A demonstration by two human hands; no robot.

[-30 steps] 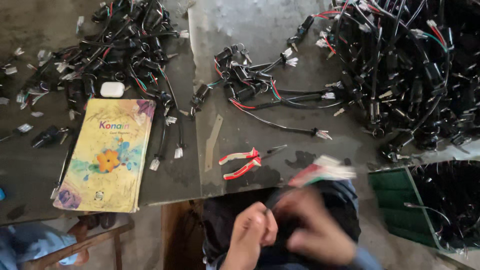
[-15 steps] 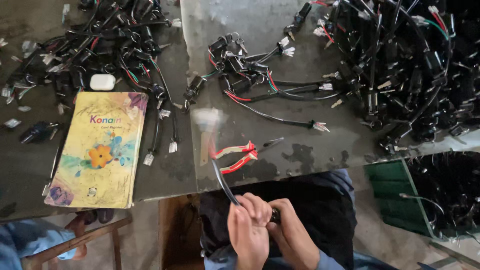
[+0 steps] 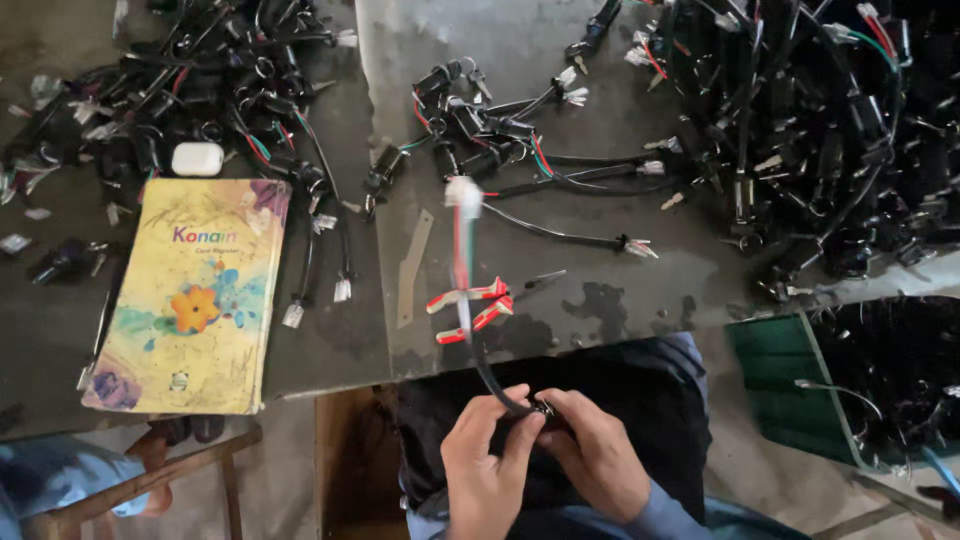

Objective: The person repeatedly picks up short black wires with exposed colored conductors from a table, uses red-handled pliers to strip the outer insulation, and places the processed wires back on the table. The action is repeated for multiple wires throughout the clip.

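Black wire lead (image 3: 480, 350), white plug (image 3: 463, 190) raised: pinched at its base by left hand (image 3: 487, 465) and right hand (image 3: 592, 462). Red-handled pliers (image 3: 470, 308) lie just beyond. Fitting stage judged underway; steady grip required.

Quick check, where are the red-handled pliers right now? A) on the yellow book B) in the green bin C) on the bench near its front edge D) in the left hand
C: the red-handled pliers lie on the bench near its front edge, while both hands, left hand and right hand, hold the black cable below.
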